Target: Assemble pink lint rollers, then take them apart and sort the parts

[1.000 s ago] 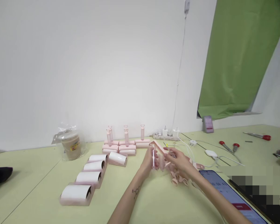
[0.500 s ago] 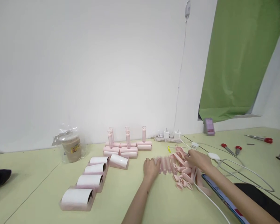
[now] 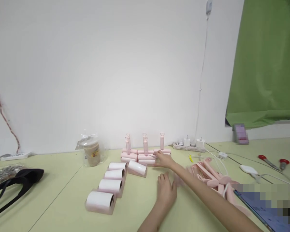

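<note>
My right hand (image 3: 163, 159) reaches across my left forearm's line to the pink lint rollers. Its curled fingers are at the right end of a front-row pink lint roller (image 3: 146, 158); the grip is partly hidden. Several of these rollers stand grouped by the wall, with slim pink handles (image 3: 162, 141) upright on them. Nearer me, my left hand (image 3: 166, 190) rests low over the table, fingers a little apart and slightly blurred. Right of it, beneath my right forearm, are blurred pink pieces, mostly covered. A pile of pink plastic parts (image 3: 209, 175) lies further right.
White rolls in pink half-covers (image 3: 110, 186) form a slanting row on the left. Behind stands a bagged cup (image 3: 91, 154). A power strip (image 3: 188, 147), cables, a phone (image 3: 256, 206) and red-handled tools (image 3: 284, 163) occupy the right. A black strap (image 3: 26, 177) lies far left.
My right hand has left the pink parts pile and moved left to the rollers. My left hand has drawn slightly toward me. The view has turned left.
</note>
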`<act>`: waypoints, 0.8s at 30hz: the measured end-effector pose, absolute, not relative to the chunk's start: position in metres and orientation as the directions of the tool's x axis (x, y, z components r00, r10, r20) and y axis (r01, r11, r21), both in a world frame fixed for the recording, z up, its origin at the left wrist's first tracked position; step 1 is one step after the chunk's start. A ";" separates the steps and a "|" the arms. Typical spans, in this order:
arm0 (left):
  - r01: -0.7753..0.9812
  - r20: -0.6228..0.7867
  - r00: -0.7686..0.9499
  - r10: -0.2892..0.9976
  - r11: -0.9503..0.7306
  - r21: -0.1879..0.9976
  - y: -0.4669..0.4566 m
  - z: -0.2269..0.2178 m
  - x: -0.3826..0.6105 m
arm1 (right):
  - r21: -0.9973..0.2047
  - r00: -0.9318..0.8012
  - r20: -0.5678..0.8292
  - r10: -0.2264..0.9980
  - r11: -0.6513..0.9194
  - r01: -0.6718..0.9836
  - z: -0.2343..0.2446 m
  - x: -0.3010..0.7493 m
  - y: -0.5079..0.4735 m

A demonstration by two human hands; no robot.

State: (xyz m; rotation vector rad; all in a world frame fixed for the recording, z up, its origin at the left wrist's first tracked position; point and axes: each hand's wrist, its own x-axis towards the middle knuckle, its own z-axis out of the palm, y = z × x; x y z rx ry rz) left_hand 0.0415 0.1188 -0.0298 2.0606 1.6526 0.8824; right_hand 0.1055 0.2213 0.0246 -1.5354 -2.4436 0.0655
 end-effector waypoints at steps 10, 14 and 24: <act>0.790 0.262 0.057 0.963 -0.204 0.578 0.099 -0.023 -0.028 | -0.202 -0.342 0.253 0.905 0.396 0.896 0.034 0.143 0.194; 0.749 0.239 0.026 0.971 -0.178 0.638 0.120 -0.031 -0.032 | -0.224 -0.302 0.287 0.909 0.370 0.901 0.048 0.168 0.155; 0.396 0.109 0.338 0.935 -0.246 0.884 0.065 -0.035 -0.060 | -0.340 -0.417 0.184 0.890 0.455 0.823 0.015 0.173 0.071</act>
